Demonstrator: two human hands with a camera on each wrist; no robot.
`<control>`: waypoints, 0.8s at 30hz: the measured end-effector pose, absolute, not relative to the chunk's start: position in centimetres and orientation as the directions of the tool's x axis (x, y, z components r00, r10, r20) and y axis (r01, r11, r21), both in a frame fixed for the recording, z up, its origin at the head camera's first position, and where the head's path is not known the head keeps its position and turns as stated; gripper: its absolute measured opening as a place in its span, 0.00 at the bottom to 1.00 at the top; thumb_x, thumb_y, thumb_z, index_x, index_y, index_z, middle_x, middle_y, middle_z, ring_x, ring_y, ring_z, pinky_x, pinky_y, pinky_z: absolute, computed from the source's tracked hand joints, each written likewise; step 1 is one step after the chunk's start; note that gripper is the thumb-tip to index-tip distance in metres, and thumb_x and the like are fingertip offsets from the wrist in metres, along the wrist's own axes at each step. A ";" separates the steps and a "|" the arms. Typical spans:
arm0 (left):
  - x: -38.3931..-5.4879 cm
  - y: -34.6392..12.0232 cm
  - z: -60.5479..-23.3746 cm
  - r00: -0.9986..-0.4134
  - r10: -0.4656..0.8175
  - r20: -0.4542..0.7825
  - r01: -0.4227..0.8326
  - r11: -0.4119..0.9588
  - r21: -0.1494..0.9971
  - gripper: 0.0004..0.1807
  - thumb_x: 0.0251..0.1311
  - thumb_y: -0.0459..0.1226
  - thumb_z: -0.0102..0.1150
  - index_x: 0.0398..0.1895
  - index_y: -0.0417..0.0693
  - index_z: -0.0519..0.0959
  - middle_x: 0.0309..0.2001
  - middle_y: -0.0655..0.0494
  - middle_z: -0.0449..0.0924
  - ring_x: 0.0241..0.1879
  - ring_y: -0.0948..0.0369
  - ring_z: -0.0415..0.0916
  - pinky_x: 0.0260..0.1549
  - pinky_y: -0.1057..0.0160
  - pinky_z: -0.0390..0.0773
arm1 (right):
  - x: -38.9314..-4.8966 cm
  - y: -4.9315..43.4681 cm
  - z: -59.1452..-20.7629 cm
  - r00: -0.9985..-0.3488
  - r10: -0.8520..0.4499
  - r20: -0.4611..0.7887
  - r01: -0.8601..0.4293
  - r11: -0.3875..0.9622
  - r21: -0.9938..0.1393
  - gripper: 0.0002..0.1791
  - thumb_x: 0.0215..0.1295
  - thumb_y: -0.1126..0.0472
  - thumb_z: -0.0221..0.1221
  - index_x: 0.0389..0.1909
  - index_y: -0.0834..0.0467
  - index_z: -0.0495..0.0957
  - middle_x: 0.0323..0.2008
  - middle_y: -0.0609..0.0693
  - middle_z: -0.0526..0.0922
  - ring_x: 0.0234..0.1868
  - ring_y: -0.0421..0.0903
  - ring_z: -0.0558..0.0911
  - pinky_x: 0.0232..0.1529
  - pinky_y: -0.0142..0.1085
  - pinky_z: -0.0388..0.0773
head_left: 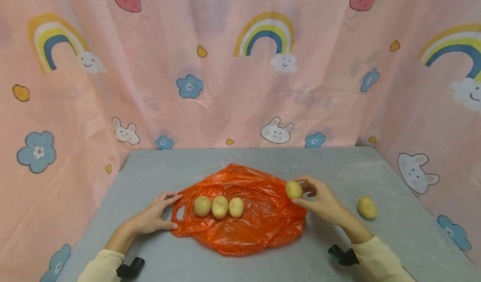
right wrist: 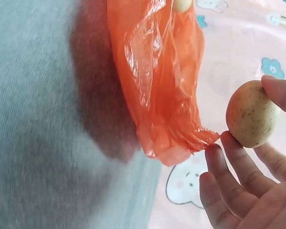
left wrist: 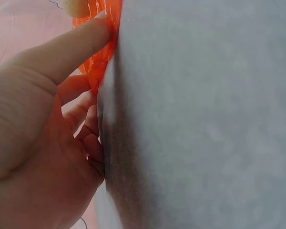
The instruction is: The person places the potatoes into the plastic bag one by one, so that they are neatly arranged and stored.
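Observation:
An orange plastic bag [head_left: 263, 232] lies spread flat, its handle end toward my left hand [head_left: 150, 219]. That hand touches the handles with spread fingers, thumb on the lower one. In the left wrist view the thumb rests on the bag's edge [left wrist: 112, 28]. Three potatoes sit in a row across the bag's left half: a left one [head_left: 202, 206], a middle one [head_left: 219, 207] and a right one [head_left: 236, 207]. Over the bag's right end, my right hand [head_left: 325, 200] pinches another potato [right wrist: 252, 114] between thumb and fingers. Two fingertips are right at the bag's crumpled tip.
Another potato [head_left: 367, 207] lies on the grey table [head_left: 180, 165], right of my right hand. A pink printed curtain [head_left: 225, 86] hangs behind the table and along both sides. Dark wrist mounts [head_left: 130, 268] stick out from both sleeves.

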State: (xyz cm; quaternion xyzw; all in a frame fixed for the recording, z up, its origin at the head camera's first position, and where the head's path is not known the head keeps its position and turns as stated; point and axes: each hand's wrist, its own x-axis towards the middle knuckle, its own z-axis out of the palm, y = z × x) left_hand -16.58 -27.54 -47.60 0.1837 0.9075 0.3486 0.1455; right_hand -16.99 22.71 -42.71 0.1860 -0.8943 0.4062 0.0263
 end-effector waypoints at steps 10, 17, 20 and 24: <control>-16.7 -27.7 -47.7 -0.891 0.438 -0.123 0.244 0.689 0.682 0.47 0.54 0.46 0.74 0.76 0.43 0.63 0.73 0.37 0.56 0.70 0.34 0.53 0.64 0.26 0.57 | -16.7 21.5 -42.1 -0.925 -0.321 0.203 -0.361 0.574 -0.735 0.26 0.61 0.59 0.70 0.58 0.61 0.76 0.49 0.55 0.86 0.47 0.49 0.81 0.48 0.44 0.80; -16.7 -27.6 -47.7 -0.891 0.439 -0.117 0.252 0.692 0.677 0.47 0.54 0.46 0.75 0.76 0.42 0.63 0.73 0.37 0.56 0.70 0.34 0.53 0.64 0.26 0.57 | -16.6 20.6 -41.9 -0.914 -0.348 0.210 -0.380 0.551 -0.743 0.26 0.60 0.59 0.71 0.58 0.60 0.76 0.48 0.54 0.87 0.46 0.48 0.82 0.48 0.41 0.80; -16.7 -27.6 -47.6 -0.890 0.442 -0.114 0.255 0.688 0.679 0.47 0.54 0.45 0.74 0.76 0.42 0.63 0.73 0.37 0.57 0.70 0.34 0.53 0.64 0.26 0.57 | -16.6 20.2 -42.0 -0.908 -0.364 0.207 -0.386 0.533 -0.753 0.26 0.60 0.59 0.71 0.58 0.60 0.76 0.49 0.54 0.87 0.46 0.47 0.82 0.48 0.39 0.80; -16.6 -27.5 -47.5 -0.890 0.440 -0.117 0.250 0.688 0.681 0.47 0.54 0.45 0.74 0.76 0.41 0.63 0.73 0.37 0.57 0.70 0.34 0.53 0.64 0.26 0.57 | -16.4 19.6 -42.2 -0.905 -0.376 0.199 -0.382 0.510 -0.771 0.27 0.60 0.58 0.71 0.59 0.60 0.76 0.48 0.54 0.86 0.46 0.47 0.82 0.48 0.41 0.81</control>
